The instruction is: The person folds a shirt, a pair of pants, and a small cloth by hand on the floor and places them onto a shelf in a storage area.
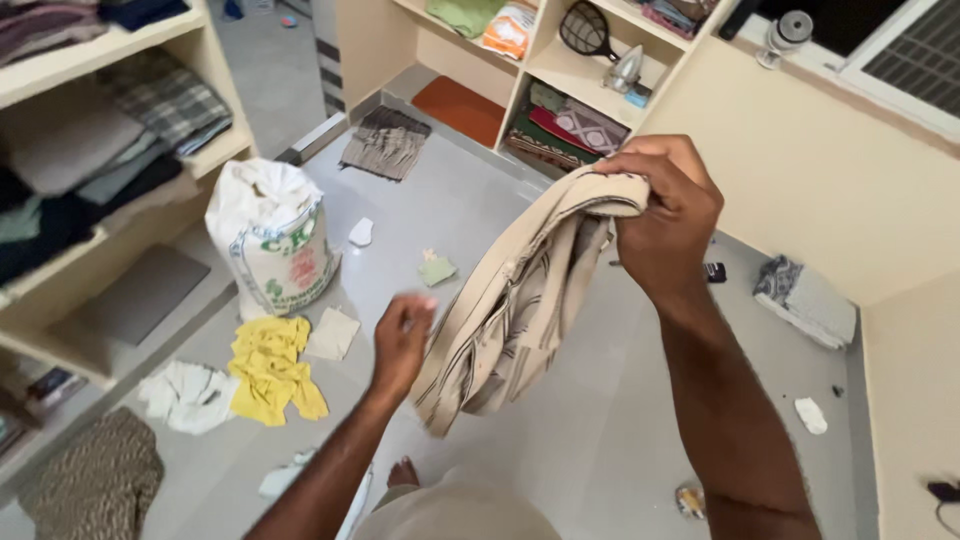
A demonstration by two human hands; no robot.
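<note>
My right hand (665, 215) is raised in front of me and grips the top of a beige cloth with dark stripes (520, 295), which hangs down in folds. Lower and to the left, my left hand (402, 340) is at the hanging edge of that cloth, fingers curled and blurred; whether it grips the cloth I cannot tell. Below, a bare foot (402, 473) stands on the grey floor.
A white printed sack (272, 240) stands on the floor at left, with a yellow cloth (268, 365) and white cloths (190, 397) beside it. Shelves with folded clothes (110, 140) line the left; open shelving (570, 90) stands at the back. A folded grey cloth (808, 300) lies by the right wall.
</note>
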